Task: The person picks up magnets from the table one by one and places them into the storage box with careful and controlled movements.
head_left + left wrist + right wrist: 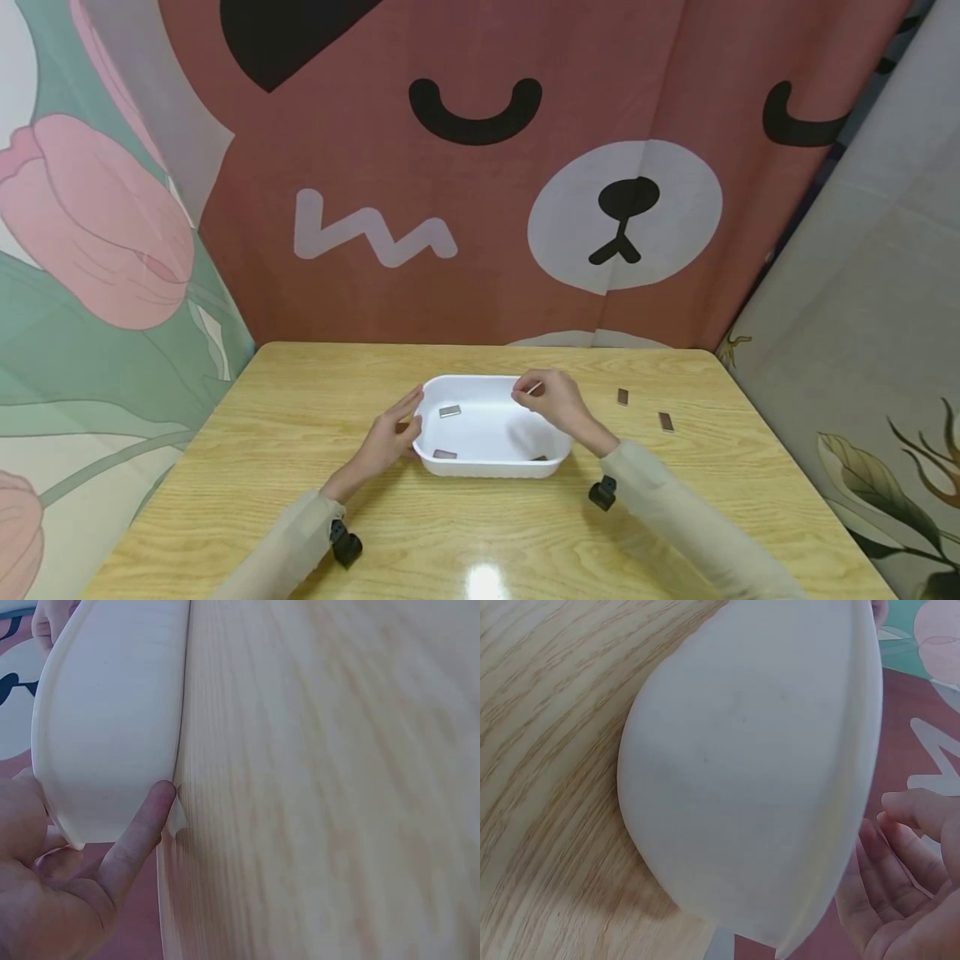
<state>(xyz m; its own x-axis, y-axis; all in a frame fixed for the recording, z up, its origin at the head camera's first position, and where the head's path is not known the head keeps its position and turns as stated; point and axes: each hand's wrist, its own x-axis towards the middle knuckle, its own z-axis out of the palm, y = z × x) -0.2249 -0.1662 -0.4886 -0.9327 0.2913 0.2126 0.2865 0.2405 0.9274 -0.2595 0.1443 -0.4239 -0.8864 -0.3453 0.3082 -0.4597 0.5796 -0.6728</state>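
In the head view a white plastic tub [492, 469] stands on the wooden table. My left hand [388, 435] holds the tub's left end, fingers along the rim and thumb lower on the wall; the left wrist view shows one straight finger [139, 838] touching the wall near the base. Above the right side of the tub, my right hand [557, 402] pinches a small flat piece [534, 387], seen as a pale sliver. Inside lie a silvery rectangular piece [450, 411], a brownish one [445, 454] and a dark one [539, 458] partly hidden by the front wall.
Two small dark brown rectangular pieces lie on the table right of the tub, one farther back [622, 397] and one nearer [666, 422]. A bear-print curtain [480, 192] hangs behind the table [337, 371]; patterned cloths hang at both sides.
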